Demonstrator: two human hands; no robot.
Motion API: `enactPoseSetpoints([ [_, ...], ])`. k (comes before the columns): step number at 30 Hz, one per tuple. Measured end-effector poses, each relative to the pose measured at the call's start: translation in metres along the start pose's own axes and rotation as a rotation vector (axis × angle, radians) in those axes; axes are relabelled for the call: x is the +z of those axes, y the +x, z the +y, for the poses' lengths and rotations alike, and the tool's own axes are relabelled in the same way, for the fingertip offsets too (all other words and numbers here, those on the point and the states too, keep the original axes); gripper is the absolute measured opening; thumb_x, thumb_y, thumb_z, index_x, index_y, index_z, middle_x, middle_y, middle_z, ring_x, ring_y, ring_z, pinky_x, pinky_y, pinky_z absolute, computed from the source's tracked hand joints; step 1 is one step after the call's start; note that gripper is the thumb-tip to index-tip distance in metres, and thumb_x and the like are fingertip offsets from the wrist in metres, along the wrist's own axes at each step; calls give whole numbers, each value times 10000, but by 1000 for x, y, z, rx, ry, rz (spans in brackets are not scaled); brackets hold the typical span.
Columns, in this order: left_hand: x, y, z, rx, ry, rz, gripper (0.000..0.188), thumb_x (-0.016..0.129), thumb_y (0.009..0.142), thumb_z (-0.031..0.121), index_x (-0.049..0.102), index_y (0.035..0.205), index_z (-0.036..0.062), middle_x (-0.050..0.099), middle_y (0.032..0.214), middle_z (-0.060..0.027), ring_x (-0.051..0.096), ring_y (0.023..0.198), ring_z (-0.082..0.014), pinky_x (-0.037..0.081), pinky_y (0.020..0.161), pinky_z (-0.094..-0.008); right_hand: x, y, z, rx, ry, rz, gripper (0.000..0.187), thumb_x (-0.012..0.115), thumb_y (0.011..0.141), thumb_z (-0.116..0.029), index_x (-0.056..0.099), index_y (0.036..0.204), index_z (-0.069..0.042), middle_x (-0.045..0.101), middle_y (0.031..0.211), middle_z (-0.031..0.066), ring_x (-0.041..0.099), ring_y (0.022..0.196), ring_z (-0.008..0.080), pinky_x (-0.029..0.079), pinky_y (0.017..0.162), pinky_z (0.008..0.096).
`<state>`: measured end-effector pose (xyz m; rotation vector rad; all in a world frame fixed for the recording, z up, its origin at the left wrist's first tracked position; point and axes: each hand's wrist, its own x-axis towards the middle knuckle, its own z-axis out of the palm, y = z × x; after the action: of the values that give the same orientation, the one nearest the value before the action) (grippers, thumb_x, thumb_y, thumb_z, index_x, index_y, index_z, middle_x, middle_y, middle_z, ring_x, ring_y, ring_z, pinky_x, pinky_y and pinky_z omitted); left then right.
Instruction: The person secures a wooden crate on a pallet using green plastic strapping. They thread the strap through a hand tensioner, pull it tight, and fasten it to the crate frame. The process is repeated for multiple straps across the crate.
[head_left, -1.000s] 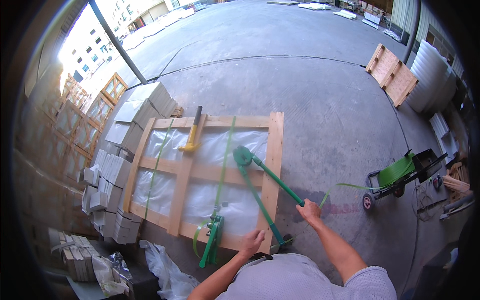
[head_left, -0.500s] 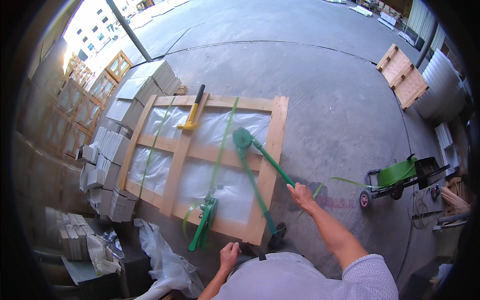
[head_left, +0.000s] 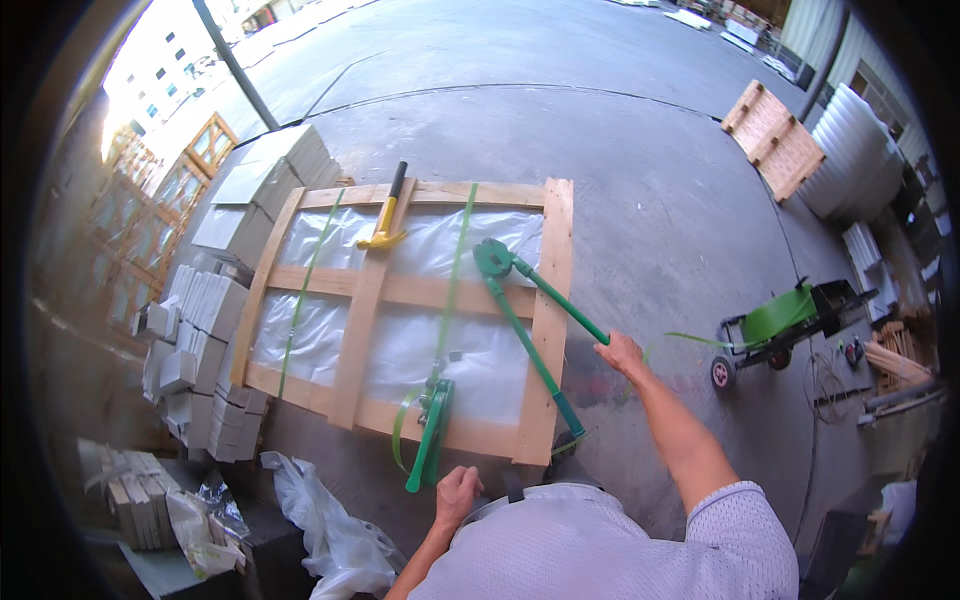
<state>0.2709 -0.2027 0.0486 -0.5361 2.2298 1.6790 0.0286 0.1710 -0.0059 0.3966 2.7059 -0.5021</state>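
Note:
In front of me lies a wooden crate [head_left: 355, 345] with white plastic sheet under its slats. My right hand [head_left: 620, 352] is closed around one handle end of a green long-handled strap sealer [head_left: 492, 258]; its head rests over the crate's right part and its other handle points toward me. My left hand [head_left: 460, 492] is a loose fist near my waist, with nothing visible in it. Just ahead of that fist, a green strap tensioner [head_left: 432, 435] sits on a green strap [head_left: 461, 240] at the near edge. A yellow hammer [head_left: 384, 225] with a black grip lies on a slat.
Another green strap [head_left: 299, 310] crosses the crate's left side. White boxes [head_left: 225, 310] are stacked along the left. To the right stands a wheeled cart [head_left: 765, 345] with a green strap roll. Crumpled plastic [head_left: 315, 515] lies at the near left, a wooden pallet [head_left: 773, 140] far right.
The view has shifted slightly. The strap sealer's head has moved a little toward me's right, with my right hand still on its handle. My left hand remains closed near my waist.

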Motion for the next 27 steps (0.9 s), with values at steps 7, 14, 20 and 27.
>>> enactPoseSetpoints([
  [7, -101, -17, -2, 69, -61, -145, 339, 531, 933, 206, 596, 679, -9, 593, 590, -54, 538, 551, -105, 421, 526, -266, 32, -78, -44, -165, 292, 600, 217, 613, 836, -224, 599, 972, -55, 636, 920, 147, 608, 872, 336, 469, 761, 450],
  [14, -168, 1, -51, -171, -145, -100, 270, 555, 919, 226, 604, 788, -5, 582, 620, -48, 521, 525, -112, 428, 512, -265, 162, -248, -171, 15, 806, -190, 312, 601, 893, -275, 623, 994, 19, 682, 859, 110, 662, 753, 214, 518, 703, 327],
  [20, -150, 32, -63, 136, -120, -19, 238, 598, 902, 225, 582, 970, -2, 586, 818, -26, 534, 703, -107, 451, 646, -247, 212, -295, -233, -93, 991, -336, 507, 637, 879, -345, 553, 1202, 36, 606, 1154, 171, 561, 1120, 263, 429, 971, 350],
  [27, -149, 27, -59, 59, 73, -143, 319, 560, 925, 286, 629, 861, -20, 625, 687, -78, 579, 635, -143, 453, 582, -329, 229, -302, -210, -327, 924, -556, 597, 657, 857, -379, 503, 1261, 33, 583, 1228, 199, 569, 1143, 273, 447, 962, 360],
])
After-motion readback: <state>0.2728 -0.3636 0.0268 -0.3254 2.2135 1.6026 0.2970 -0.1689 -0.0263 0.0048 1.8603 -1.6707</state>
